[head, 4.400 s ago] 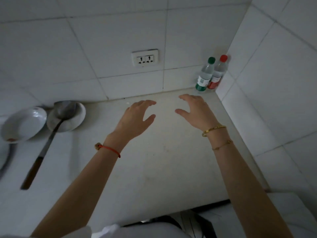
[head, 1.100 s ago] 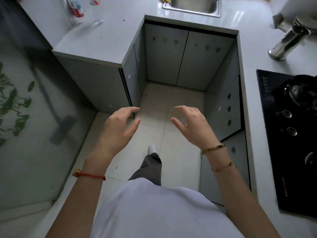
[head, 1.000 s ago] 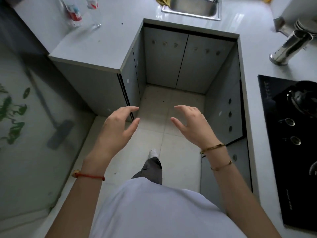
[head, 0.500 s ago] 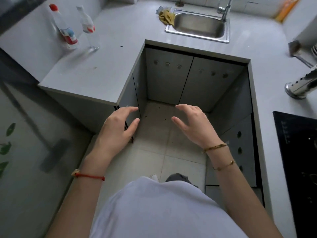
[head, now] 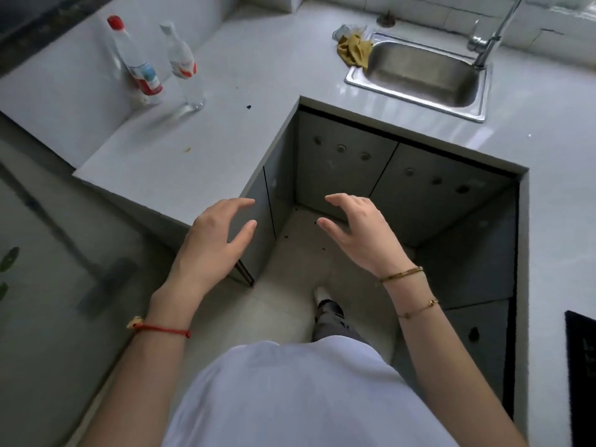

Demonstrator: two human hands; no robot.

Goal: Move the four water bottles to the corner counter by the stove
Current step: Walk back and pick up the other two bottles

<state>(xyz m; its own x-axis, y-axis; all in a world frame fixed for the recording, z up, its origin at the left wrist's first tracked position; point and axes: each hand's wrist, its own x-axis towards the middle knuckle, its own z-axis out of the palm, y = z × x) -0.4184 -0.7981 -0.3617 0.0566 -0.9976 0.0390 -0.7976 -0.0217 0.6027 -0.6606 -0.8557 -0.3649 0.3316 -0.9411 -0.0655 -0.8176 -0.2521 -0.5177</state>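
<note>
Head cam: I've got both hands out in front, above the floor between the cabinets — left hand [head: 214,240] and right hand [head: 361,233] both spread loose, fingers curled, nothing held. Two water bottles stand upright on the far-left counter [head: 193,150] against the wall: red-cap bottle [head: 137,64] on the left, white-cap bottle [head: 183,67] just beside it on the right, apart by a small gap. Sink [head: 419,75] far right, yellow rag [head: 353,51] at its left rim. Stove edge [head: 580,366] near right — only a sliver shows.
</note>
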